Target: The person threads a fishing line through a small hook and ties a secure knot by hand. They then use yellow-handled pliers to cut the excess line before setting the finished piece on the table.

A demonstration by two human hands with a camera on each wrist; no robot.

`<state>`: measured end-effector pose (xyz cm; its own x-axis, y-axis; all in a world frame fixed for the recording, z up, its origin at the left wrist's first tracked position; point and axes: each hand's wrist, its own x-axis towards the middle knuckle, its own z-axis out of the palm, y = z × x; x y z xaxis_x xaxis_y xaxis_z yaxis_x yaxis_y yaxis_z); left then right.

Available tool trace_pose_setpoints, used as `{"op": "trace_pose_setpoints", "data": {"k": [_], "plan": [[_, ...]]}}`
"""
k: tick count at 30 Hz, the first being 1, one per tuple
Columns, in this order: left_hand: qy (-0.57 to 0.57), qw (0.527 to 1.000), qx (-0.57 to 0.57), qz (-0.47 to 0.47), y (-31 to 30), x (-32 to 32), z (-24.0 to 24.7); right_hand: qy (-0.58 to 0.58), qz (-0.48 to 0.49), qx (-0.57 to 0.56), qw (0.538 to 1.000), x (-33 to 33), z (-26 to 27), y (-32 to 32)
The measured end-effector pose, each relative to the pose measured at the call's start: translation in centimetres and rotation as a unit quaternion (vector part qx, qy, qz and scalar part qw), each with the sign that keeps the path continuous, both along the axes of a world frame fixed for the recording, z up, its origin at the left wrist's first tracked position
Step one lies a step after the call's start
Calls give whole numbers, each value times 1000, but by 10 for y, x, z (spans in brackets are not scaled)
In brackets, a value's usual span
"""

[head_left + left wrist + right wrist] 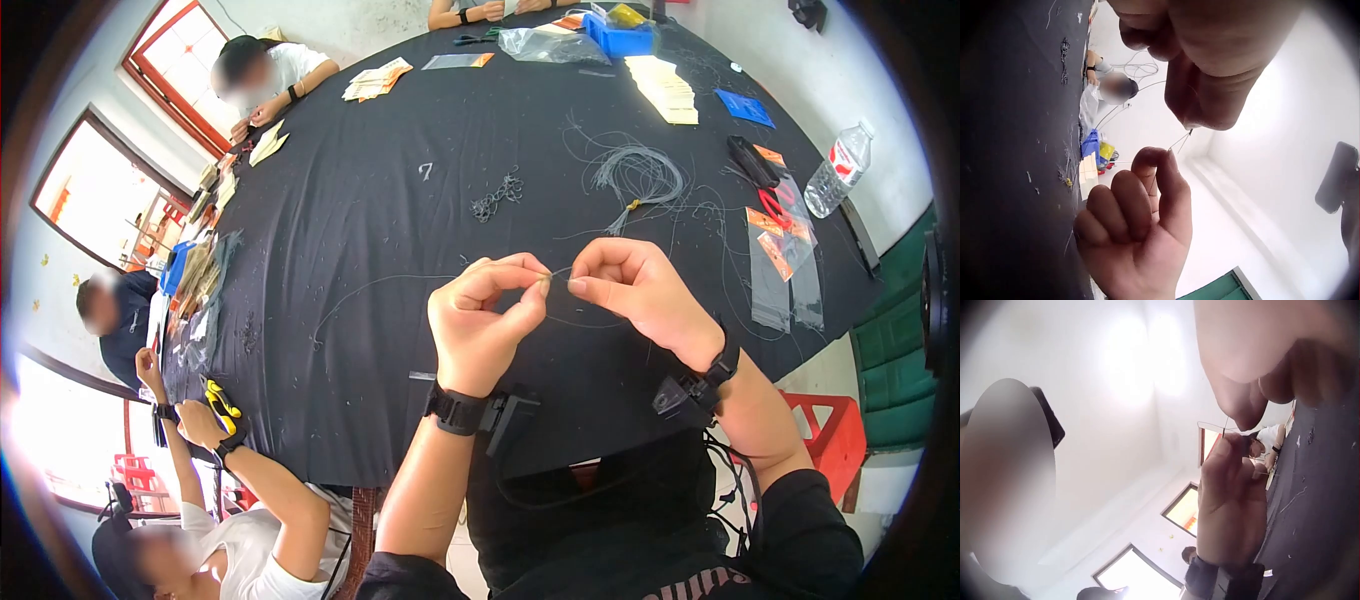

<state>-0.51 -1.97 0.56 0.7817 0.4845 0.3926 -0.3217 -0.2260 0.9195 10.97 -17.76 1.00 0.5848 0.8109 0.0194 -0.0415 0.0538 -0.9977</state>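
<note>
In the head view the left hand [480, 320] pinches a thin grey cord between thumb and index finger. Close to its right, the right hand [640, 295] pinches the same cord, with a small gap between the two hands. One length of cord [385, 281] trails left over the black cloth. The left wrist view shows the cord [1180, 141] stretched between the fingertips, with a tiny dark spot at the left hand's tips. A short dark bit [1224, 432] stands at the left fingertips in the right wrist view.
On the black tablecloth [330, 190] lie a coil of grey cord [640, 175], a small heap of knotted cord [497, 197], red scissors [773, 207] and plastic packets [770, 290]. A bottle [840, 170] stands at the right edge. Several people sit around the table.
</note>
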Motion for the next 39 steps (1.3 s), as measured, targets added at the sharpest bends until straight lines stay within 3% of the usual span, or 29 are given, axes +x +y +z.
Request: {"op": "trace_pose_setpoints", "data": {"k": [4, 10, 16, 25, 28, 34, 39], "plan": [[6, 993, 91, 74, 4, 4, -10, -156, -37, -33, 987, -6, 6, 0], [31, 953, 282, 102, 6, 4, -4, -260, -66, -43, 962, -10, 6, 0], [37, 935, 345, 76, 5, 5, -4, -300, -59, -45, 951, -2, 5, -4], [29, 939, 343, 3, 5, 5, -5, -277, -53, -14, 959, 3, 7, -8], [36, 963, 268, -7, 5, 5, -7, -274, -68, -22, 959, 6, 7, -10], [99, 993, -51, -34, 1, 1, 1, -259, -82, -13, 962, 12, 4, -12], [83, 991, -94, -55, 2, 1, -1, -262, -65, -14, 963, 11, 5, -13]]}}
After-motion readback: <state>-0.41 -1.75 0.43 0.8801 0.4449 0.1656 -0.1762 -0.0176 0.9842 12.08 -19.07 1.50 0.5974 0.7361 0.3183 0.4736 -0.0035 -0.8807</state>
